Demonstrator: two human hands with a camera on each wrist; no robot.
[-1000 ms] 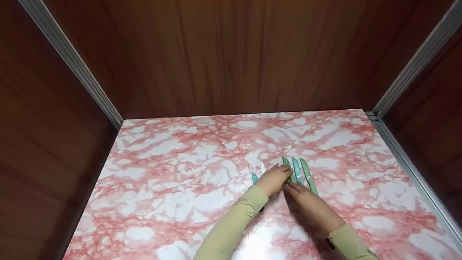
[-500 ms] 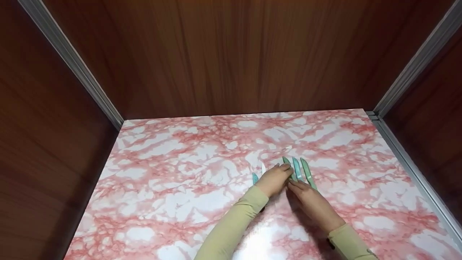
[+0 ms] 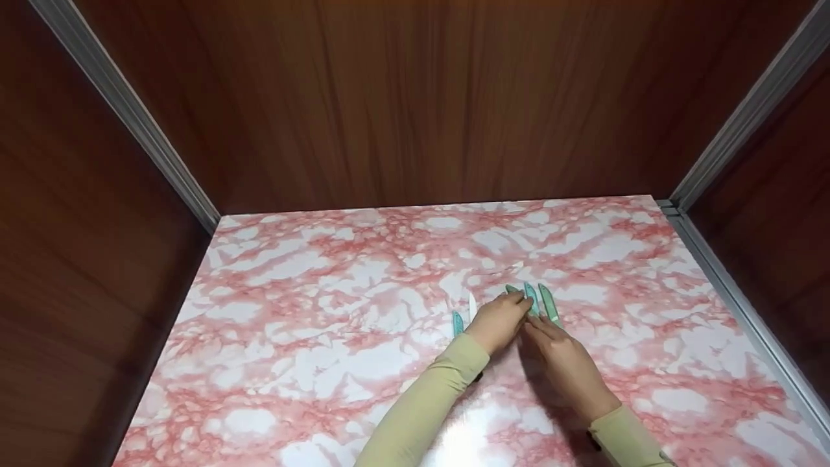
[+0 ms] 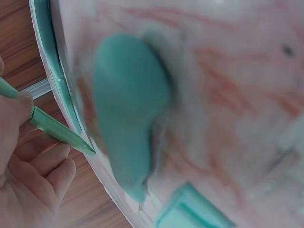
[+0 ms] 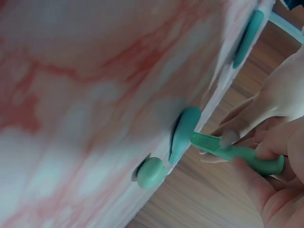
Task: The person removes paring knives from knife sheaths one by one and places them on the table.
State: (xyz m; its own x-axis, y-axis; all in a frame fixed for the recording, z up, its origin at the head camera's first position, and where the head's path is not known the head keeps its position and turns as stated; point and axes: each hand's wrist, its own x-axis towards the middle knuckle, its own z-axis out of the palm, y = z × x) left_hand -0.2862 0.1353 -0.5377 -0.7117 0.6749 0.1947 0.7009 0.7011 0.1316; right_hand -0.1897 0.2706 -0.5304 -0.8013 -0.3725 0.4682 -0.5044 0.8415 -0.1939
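Both hands hold one green knife in a sheath, over the marbled table. My left hand (image 3: 500, 320) pinches its green sheath (image 4: 59, 129). My right hand (image 3: 574, 366) grips its green handle (image 5: 263, 164), clear in the right wrist view. Just right of the hands lie a teal sheathed knife (image 3: 532, 297) and a green sheathed knife (image 3: 549, 303), their lower parts hidden. Left of the left hand are a bare white blade (image 3: 473, 302) and a teal sheath (image 3: 458, 322). A rounded teal handle (image 4: 128, 99) lies close below the left wrist camera.
The table (image 3: 285, 363) has a red and white marbled top. Brown wood-grain panels (image 3: 415, 104) rise behind it and at both sides. Grey metal rails (image 3: 733, 305) run along the corners and the right edge.
Both hands have shifted slightly to the right, with the green knife between them. The sheath tip shows less in the head view. The other knives lie as before.
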